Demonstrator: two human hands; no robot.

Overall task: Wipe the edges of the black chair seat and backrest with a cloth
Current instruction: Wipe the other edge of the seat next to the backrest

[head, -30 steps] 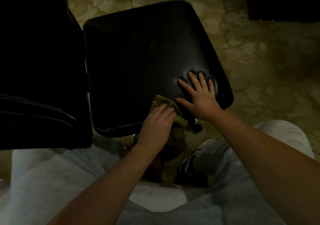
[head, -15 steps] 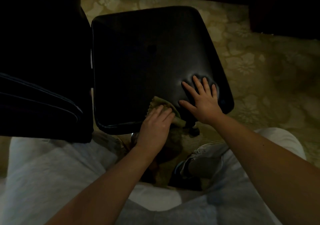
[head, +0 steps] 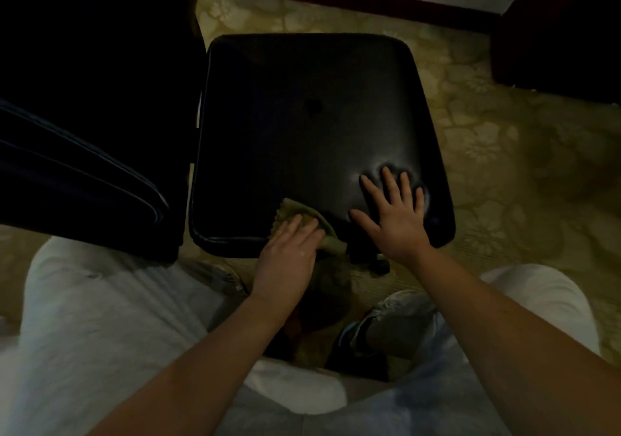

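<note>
At the near edge of the seat (head: pixel 302 116), the left hand (head: pixel 289 251) lays flat fingers on the cloth (head: pixel 302 215), pressing it over the rim; whether the thumb hooks beneath, I cannot tell. Just beside it, the right hand (head: pixel 393 217) is spread flat and denting the cushion, probably to steady it. The near-edge wipe seems in hand. The next move calls for sliding the cloth along the rim, then the backrest (head: pixel 84 116) at left.

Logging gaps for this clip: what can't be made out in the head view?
All in the head view:
Cloth: mostly covered by the left hand; its size is unclear.
Backrest: nearly black in shadow, cut by the left edge.
Chair base: hidden under the seat, only a dark bit showing.
</note>
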